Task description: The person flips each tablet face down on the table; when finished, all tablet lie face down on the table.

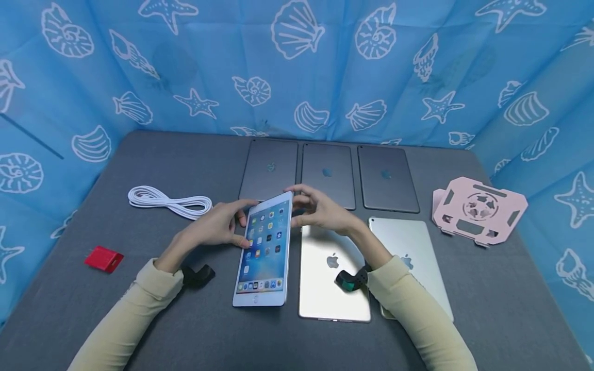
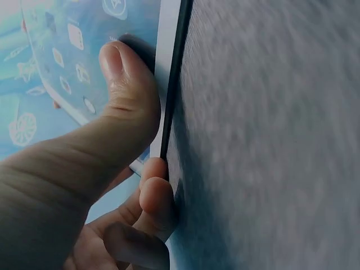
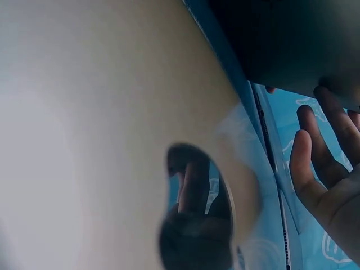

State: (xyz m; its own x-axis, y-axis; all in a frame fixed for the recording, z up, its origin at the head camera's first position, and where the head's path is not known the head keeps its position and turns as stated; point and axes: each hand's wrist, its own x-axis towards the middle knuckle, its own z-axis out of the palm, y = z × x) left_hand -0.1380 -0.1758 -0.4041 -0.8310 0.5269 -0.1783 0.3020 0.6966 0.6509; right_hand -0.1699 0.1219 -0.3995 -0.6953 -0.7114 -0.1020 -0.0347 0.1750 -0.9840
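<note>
Two hands: both of mine are on one lit tablet (image 1: 265, 252), screen up, near the middle of the grey table (image 1: 487, 288).
Far left: a red card (image 1: 103, 258) and a coiled white cable (image 1: 169, 202) lie well apart from my grip.
Left hand (image 1: 218, 226): clamped on the tablet's left long edge, thumb (image 2: 121, 79) pressed on the glass, fingers (image 2: 154, 197) curled under the back.
Tablet axis: its long side runs away from me, home button at the near end, far end lifted slightly off the table, I judge.
Right hand (image 1: 320, 208): at the far right corner of the tablet, fingers (image 3: 315, 152) loosely bent; I cannot tell whether they pinch the edge or only touch it.
Nearer hand: the left one carries the hold, the right only steadies the top, as I judge it.
Just right: a silver tablet (image 1: 331, 273) face down lies beside mine, another pale one (image 1: 413, 252) past it under my forearm.
Behind: three dark tablets (image 1: 327, 172) in a row, face down.
Far right: a pink stand (image 1: 480, 208) lies flat.
</note>
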